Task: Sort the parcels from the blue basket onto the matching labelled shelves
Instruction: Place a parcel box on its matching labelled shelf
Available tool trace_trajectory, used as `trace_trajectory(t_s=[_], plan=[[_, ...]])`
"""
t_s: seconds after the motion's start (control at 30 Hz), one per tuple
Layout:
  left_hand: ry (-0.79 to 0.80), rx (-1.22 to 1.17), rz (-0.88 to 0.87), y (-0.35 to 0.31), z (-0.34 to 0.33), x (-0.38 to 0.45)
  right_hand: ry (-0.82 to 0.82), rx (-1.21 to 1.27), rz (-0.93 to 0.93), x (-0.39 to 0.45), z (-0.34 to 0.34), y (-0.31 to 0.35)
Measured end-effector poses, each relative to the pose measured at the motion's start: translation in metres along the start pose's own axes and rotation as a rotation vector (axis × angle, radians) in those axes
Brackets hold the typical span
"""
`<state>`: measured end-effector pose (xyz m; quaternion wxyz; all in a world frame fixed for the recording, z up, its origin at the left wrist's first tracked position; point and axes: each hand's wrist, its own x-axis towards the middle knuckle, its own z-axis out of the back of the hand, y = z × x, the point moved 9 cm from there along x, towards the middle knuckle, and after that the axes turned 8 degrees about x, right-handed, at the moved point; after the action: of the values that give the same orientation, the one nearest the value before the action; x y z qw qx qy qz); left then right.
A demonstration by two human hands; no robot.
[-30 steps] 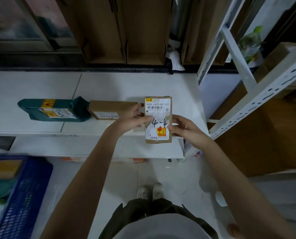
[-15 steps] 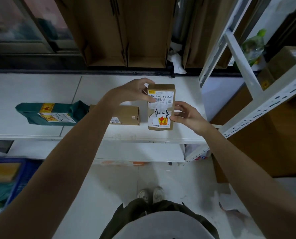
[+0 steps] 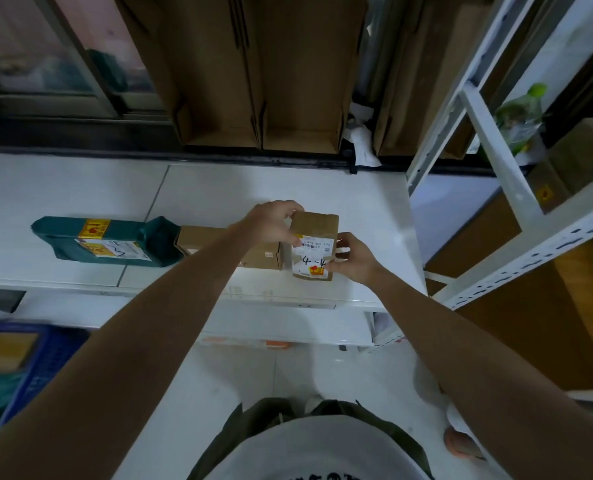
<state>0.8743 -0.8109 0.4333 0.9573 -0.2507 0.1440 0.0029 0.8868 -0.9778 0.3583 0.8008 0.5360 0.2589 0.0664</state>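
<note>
While both hands grip it, small cardboard parcel [image 3: 314, 249] sits on white shelf [image 3: 219, 188] just right of flat brown box [image 3: 264, 254], long axis front-to-back: left hand [image 3: 274, 221] far corner, right hand [image 3: 352, 256] near edge (closer, prob. steers).

bag [image 3: 115, 242] left, flat box [image 3: 257, 252] beside, parcel [image 3: 314, 245] right

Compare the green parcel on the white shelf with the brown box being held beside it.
The green parcel is a soft bag lying flat and long; the brown box is stiff cardboard standing on end. The green parcel lies untouched at the left of the white shelf; the brown box is gripped by the left hand and the right hand. The brown box shows handwritten "4-4". Both carry white labels with yellow stickers.
</note>
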Motion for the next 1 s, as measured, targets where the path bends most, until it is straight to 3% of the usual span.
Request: trace_trajectory(t_s=[1.0], plan=[[-0.062, 0.030, 0.137, 0.037, -0.017, -0.004, -0.011, -0.215, 0.029, 0.022, -0.018, -0.008]])
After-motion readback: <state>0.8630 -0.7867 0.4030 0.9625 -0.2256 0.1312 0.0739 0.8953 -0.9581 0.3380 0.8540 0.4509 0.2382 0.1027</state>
